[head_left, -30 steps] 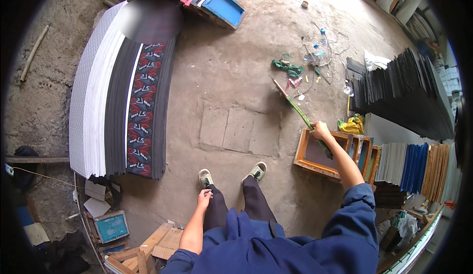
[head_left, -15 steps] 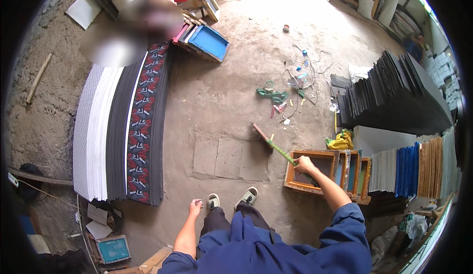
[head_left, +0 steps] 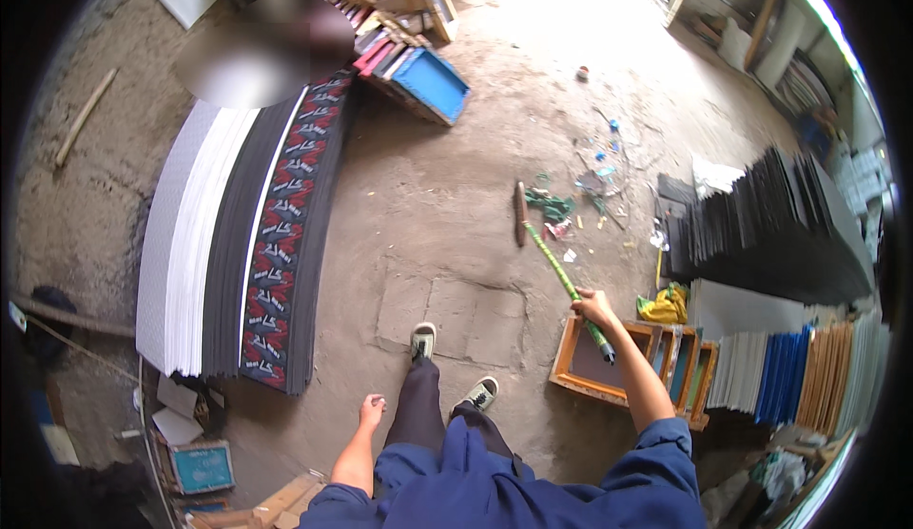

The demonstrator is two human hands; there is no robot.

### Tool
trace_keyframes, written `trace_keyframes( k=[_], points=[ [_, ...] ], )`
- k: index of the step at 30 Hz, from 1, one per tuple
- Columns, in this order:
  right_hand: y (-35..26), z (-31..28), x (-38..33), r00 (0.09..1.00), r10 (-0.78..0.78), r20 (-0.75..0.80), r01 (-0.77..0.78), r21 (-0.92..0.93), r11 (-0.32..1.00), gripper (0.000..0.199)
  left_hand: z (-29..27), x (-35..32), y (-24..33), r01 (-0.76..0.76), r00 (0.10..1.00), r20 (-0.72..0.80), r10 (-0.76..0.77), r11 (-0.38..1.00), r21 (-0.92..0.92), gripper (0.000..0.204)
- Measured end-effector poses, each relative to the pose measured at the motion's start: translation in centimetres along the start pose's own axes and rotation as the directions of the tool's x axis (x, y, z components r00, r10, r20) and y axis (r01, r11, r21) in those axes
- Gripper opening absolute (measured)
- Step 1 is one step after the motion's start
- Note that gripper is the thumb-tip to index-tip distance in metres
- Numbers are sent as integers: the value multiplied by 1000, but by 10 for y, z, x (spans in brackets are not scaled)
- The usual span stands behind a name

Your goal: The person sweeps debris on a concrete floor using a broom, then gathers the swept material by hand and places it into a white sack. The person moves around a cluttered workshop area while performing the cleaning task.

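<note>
My right hand (head_left: 595, 307) is closed round the green-wrapped handle of a push broom (head_left: 552, 261), near its upper end. The broom's brown head (head_left: 521, 213) rests on the floor beside scattered litter, with a green scrap of cloth (head_left: 550, 206) just to its right. Litter such as blue bits (head_left: 609, 139), strings and pale scraps lies farther out. My left hand (head_left: 372, 409) hangs by my left leg, fingers curled in, and nothing shows in it. My left foot is forward of my right.
A long stack of patterned, black and white sheets (head_left: 228, 253) stands on the left. Wooden frames (head_left: 580, 363), a yellow cloth (head_left: 663, 304) and black sheets (head_left: 770, 230) line the right. A blue-faced frame (head_left: 433, 85) leans far left. A blurred patch covers part of the upper left.
The broom head has moved away from me and turned, reaching the litter. My right hand has shifted slightly forward along with it. My left foot has stepped ahead.
</note>
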State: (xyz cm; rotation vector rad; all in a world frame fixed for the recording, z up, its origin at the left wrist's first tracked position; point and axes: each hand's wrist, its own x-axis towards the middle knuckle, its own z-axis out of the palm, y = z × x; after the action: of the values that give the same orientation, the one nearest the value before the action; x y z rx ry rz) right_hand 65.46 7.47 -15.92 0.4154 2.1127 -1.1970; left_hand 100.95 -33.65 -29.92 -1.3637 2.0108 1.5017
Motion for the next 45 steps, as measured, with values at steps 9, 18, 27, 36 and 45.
trace_keyframes(
  k=[9,18,27,36,45],
  points=[
    [-138,222,89,867,48,496,-73,30,997,43,-23,96,47,-29,999,-22,25,982,-184,16],
    [-226,347,183,853,92,514,-17,-149,989,41,-112,198,93,44,997,-56,-56,978,-204,18],
    [-262,217,165,958,197,208,-210,42,977,43,-129,276,158,31,999,17,-29,985,-170,17],
    [-322,284,202,887,93,451,-229,256,939,43,-110,281,226,22,999,53,-12,981,-192,17],
    [-340,359,301,847,145,512,-288,212,934,43,-129,276,205,63,993,-85,-83,976,-210,19]
  ],
)
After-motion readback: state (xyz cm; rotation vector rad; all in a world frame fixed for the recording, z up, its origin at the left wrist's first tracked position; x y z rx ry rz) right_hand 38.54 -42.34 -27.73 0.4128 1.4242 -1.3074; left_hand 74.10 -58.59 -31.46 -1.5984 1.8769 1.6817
